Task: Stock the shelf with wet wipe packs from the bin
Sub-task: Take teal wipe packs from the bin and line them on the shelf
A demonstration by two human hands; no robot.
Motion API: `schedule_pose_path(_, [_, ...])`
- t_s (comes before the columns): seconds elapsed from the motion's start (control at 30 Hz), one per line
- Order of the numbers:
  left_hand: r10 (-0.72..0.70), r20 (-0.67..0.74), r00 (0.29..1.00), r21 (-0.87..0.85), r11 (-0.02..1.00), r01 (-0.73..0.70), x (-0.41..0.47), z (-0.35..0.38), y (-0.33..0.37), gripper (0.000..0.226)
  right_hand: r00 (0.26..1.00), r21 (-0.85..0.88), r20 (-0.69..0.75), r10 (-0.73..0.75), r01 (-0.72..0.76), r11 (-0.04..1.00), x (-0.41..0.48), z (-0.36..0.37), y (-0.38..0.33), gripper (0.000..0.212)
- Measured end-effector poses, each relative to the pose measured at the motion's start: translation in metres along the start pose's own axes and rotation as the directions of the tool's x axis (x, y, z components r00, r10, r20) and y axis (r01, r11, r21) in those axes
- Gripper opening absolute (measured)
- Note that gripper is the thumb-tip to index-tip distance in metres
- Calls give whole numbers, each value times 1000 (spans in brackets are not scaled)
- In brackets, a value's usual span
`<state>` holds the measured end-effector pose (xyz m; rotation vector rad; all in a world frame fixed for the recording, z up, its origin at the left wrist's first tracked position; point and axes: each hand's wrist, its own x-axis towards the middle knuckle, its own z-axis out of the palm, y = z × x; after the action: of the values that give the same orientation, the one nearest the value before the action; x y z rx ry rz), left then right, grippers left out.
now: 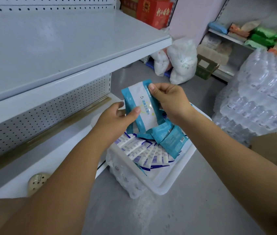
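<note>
Barely begun — the grey shelf (63, 48) at upper left is bare. Both the left hand (115, 116) and right hand (166, 99) pinch one teal-and-white wet wipe pack (141, 107) at frame centre, above the white bin (171, 175) — many packs remain inside.

Grey floor (193, 209) underfoot, and sitting right on it is the white bin (173, 173), tilted across the frame, its near corner draped in clear plastic wrap. Just left of the bin runs the white shelf unit: the upper shelf (58, 48) is bare, and the bottom shelf (53, 150) carries only a small round beige disc (36, 183) with holes near its front edge. Farther back on the floor, white plastic bags (181, 60) stand by a green carton (205, 67). On the right, stacked packs of water bottles (259, 92) rise from the floor, with a brown cardboard box (273, 150) beside them.
</note>
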<state>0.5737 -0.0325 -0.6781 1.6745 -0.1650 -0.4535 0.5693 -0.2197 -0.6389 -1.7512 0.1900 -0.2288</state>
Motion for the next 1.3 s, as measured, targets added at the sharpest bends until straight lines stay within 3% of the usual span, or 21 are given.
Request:
schedule_pose_path(0.1, [8, 52, 999, -61, 998, -5, -2, 0, 1, 32, 997, 51, 68, 40, -44, 998, 3, 6, -9, 20])
schedule_pose_path(0.2, [3, 29, 1000, -111, 994, 1, -2, -2, -1, 23, 996, 54, 58, 62, -65, 996, 8, 12, -8, 21])
schedule_pose_path(0.37, [-18, -6, 1000, -109, 994, 17, -1, -8, -5, 27, 971, 56, 137, 196, -205, 977, 4, 18, 2, 26])
schedule_pose_path(0.47, [-17, 3, 1000, -135, 991, 18, 0, -12, -5, 30, 966, 144, 169, 197, -222, 964, -1, 17, 6, 19])
schedule_pose_path(0.7, [-20, -75, 997, -226, 974, 2, 4, -12, -8, 15, 975, 277, 39, 219, -221, 935, 6, 9, 8, 22])
schedule_pose_path(0.9, [-91, -121, 988, -360, 932, 42, 9, -16, -6, 17, 971, 274, -41, 235, -215, 937, 7, -6, 7, 26])
schedule_pose_path(1.1, [-125, -106, 986, -436, 898, 66, 7, -16, 0, 20, 979, 214, -9, 203, -197, 957, 2, 0, 6, 26])
schedule_pose_path(1.3, [-56, -59, 997, -472, 881, 22, -2, -13, 15, 28, 979, 196, 109, 171, -189, 962, 2, 27, -6, 24])
